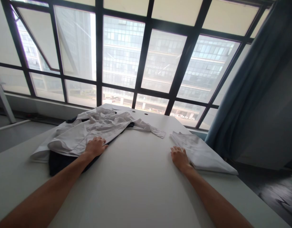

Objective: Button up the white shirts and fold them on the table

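Observation:
A rumpled white shirt (89, 126) lies spread on the left of the white table, one sleeve reaching toward the middle. Dark cloth (59, 163) shows beneath its near edge. My left hand (96, 146) rests palm down on the right edge of that shirt, thumb out to the side and fingers stretched forward. To the right is a folded white garment (200, 152), lying flat. My right hand (180, 157) lies against its left edge, palm down, with fingers reaching forward; whether the fingertips touch the cloth or only the tabletop is hard to see.
The white table (141, 186) runs toward a large black-framed window (122, 53), with dark round holes near its far end. A blue-grey curtain (241, 95) hangs at the right. White legs of another piece of furniture (5, 104) stand at the far left.

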Demonstrator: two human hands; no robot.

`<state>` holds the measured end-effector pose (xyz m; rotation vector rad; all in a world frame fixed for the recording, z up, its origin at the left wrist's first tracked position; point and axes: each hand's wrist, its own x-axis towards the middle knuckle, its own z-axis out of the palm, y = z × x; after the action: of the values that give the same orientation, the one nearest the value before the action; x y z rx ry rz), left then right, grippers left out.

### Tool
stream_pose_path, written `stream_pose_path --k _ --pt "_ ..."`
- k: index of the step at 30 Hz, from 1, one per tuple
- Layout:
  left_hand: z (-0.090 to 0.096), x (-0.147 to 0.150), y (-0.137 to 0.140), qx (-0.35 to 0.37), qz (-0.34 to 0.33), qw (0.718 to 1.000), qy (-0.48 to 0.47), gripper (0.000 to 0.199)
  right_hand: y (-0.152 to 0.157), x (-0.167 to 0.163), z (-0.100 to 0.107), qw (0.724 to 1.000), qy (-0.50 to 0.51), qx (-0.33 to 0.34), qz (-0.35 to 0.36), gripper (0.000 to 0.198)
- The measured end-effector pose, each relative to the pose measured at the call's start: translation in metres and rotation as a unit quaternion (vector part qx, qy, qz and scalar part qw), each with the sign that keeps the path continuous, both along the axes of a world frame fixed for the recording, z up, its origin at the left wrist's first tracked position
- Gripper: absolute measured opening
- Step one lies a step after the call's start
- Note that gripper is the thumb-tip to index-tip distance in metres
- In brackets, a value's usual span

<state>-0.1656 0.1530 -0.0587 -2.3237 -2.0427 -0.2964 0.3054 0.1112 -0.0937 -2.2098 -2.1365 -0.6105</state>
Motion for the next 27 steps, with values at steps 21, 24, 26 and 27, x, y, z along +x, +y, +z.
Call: stream_pose_path --k 21,24,26,27 --pt "0.032 0.033 -0.023 0.319 -0.068 0.944 -0.056 0.027 -0.024 -0.012 0.010 0.996 0.088 -0.018 -0.010 0.030" --pt "0.044 0.059 -0.047 0.336 -0.151 0.926 -0.084 0.027 -0.024 -0.012 0.010 0.996 0.091 -0.017 -0.007 0.030" --pt "0.046 0.078 -0.069 0.273 -0.178 0.940 -0.096 0.028 -0.023 -0.012 0.010 0.996 0.092 -0.015 -0.006 0.030" --pt "0.045 0.087 -0.080 0.220 -0.192 0.952 -0.096 0.029 -0.023 -0.012 0.010 0.996 0.092 -0.014 -0.007 0.030"
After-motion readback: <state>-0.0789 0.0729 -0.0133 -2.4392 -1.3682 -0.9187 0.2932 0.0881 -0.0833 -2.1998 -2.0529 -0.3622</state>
